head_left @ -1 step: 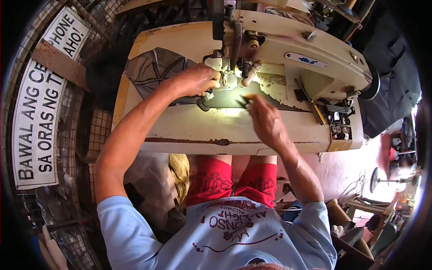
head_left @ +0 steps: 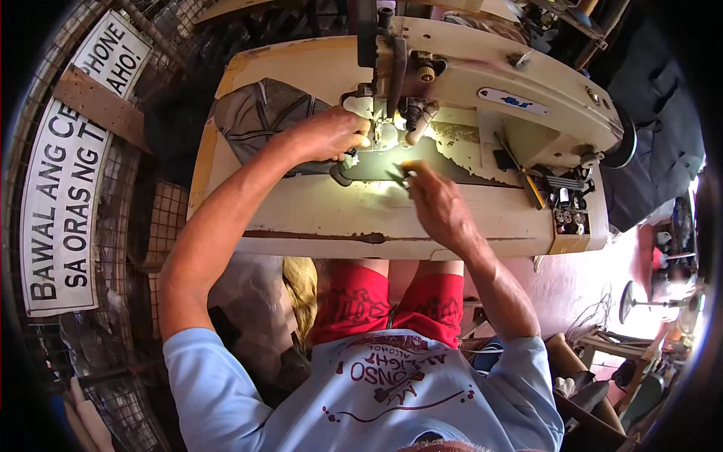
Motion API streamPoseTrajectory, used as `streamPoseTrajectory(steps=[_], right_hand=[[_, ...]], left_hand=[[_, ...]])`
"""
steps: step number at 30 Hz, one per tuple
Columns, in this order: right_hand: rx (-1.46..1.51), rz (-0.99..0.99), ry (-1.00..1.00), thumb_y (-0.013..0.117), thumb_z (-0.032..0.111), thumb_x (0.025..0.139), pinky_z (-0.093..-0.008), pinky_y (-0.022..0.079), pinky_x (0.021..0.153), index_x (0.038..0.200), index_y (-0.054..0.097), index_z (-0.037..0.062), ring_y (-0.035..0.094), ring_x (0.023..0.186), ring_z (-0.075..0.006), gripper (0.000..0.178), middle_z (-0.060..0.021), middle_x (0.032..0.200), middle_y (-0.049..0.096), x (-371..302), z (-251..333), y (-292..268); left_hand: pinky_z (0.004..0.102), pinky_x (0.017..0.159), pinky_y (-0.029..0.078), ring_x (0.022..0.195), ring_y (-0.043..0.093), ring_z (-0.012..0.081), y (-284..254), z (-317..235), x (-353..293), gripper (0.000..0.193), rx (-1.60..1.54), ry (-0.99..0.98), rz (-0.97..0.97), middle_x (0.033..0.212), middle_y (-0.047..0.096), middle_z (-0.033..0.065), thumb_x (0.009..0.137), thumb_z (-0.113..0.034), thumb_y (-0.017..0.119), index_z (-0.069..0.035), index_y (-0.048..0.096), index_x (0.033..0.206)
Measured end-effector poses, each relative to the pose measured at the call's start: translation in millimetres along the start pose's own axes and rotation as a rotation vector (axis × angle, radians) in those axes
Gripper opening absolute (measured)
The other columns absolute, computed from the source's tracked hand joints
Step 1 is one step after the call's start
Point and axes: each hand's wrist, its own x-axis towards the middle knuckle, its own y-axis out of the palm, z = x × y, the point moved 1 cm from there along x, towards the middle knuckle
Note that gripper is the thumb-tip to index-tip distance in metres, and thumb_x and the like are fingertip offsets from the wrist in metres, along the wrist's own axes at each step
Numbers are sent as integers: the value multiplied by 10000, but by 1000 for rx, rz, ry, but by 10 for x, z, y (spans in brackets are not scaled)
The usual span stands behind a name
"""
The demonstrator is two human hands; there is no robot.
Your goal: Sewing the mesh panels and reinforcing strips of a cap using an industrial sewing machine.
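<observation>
My left hand (head_left: pixel 336 135) is at the needle end of a cream sewing machine (head_left: pixel 459 68), its fingers pressed together beside the lit presser foot area. What they pinch is hidden. A grey cloth piece with dark stripes (head_left: pixel 260 113) lies bunched to the left, partly beneath my left wrist. In front of the needle, to the right, my right hand (head_left: pixel 443 207) is closed around a small dark pointed tool (head_left: pixel 397 176). Motion blurs the tool, so its exact kind is unclear. Its tip points left, toward the lit spot.
The worn cream table (head_left: pixel 309 224) spans the front. At its right lie a yellow-handled screwdriver (head_left: pixel 533 188) and a small tray of metal bobbins (head_left: pixel 570 218). A wire grille with a white sign (head_left: pixel 64 203) stands left. Dark cloth (head_left: pixel 648 151) hangs far right.
My right hand and the tool have shifted slightly left. The striped cloth at the left has moved a little and lies differently folded. My left hand stays at the needle.
</observation>
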Motion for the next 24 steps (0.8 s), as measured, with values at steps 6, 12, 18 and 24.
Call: streamPoseTrajectory(steps=[6, 12, 18, 24], right_hand=[[14, 125, 236, 695, 245, 937, -473, 520, 720, 1091, 626, -40, 676, 836, -426, 331, -286, 879, 673, 350, -25, 290], [99, 82, 177, 737, 259, 891, -441, 537, 717, 996, 662, -54, 700, 809, -377, 338, -267, 864, 688, 570, -52, 382], [-3, 20, 92, 753, 257, 876, -420, 547, 724, 1013, 669, -45, 711, 813, -340, 342, -227, 884, 712, 662, -66, 453], [72, -2, 136, 750, 311, 903, -366, 539, 753, 1022, 658, -30, 673, 793, -244, 372, -172, 901, 710, 655, -73, 491]], left_hand=[[409, 605, 531, 649, 685, 278, 18, 57, -9, 282, 80, 175, -75, 692, 601, 139, 993, -235, 596, 6, 540, 857], [494, 847, 517, 932, 654, 399, 59, 36, -46, 220, 273, 238, -170, 964, 638, 215, 938, -199, 586, 19, 615, 936], [484, 860, 498, 970, 627, 381, 45, 36, -36, 228, 303, 168, -117, 976, 585, 180, 960, -223, 575, 2, 605, 985], [496, 854, 496, 926, 638, 396, 4, 10, 43, 270, 384, 151, -167, 947, 632, 212, 954, -229, 562, 33, 622, 980]])
